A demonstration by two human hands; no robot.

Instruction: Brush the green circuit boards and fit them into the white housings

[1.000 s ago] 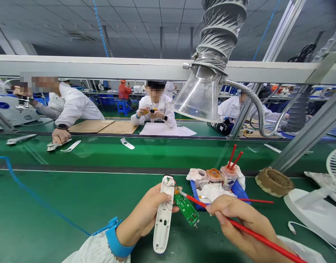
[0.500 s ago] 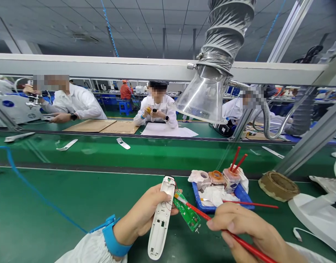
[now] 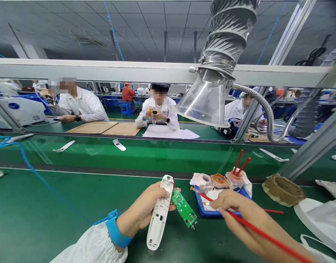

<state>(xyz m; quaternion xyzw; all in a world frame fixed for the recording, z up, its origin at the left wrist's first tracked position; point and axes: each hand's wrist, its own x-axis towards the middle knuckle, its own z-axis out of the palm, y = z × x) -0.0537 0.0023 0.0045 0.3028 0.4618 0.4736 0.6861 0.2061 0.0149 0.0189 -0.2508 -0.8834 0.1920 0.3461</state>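
Note:
My left hand (image 3: 148, 204) is closed round a long white plastic housing (image 3: 158, 223), its hollow inner side facing up. A green circuit board (image 3: 183, 209) hangs at a slant beside the housing, joined to it by thin wires near the top. Part of the board's upper end lies behind the housing and my fingers. In my right hand (image 3: 239, 212) is a thin red-handled paintbrush (image 3: 251, 223), pinched between thumb and fingers. Its bristle tip is apart from the board, over the left edge of a blue tray (image 3: 211, 214).
White tissue, an orange-rimmed jar (image 3: 219, 179) and a jar with red sticks (image 3: 235, 179) stand in the tray. A brown tape roll (image 3: 283, 190) sits to its right. A clear fume hood (image 3: 203, 98) hangs above. White parts lie on the green belt (image 3: 157, 157); co-workers sit beyond.
My right hand has drawn the paintbrush away from the top of the circuit board, moving it right and up to the tray. The housing and board remain in my left hand.

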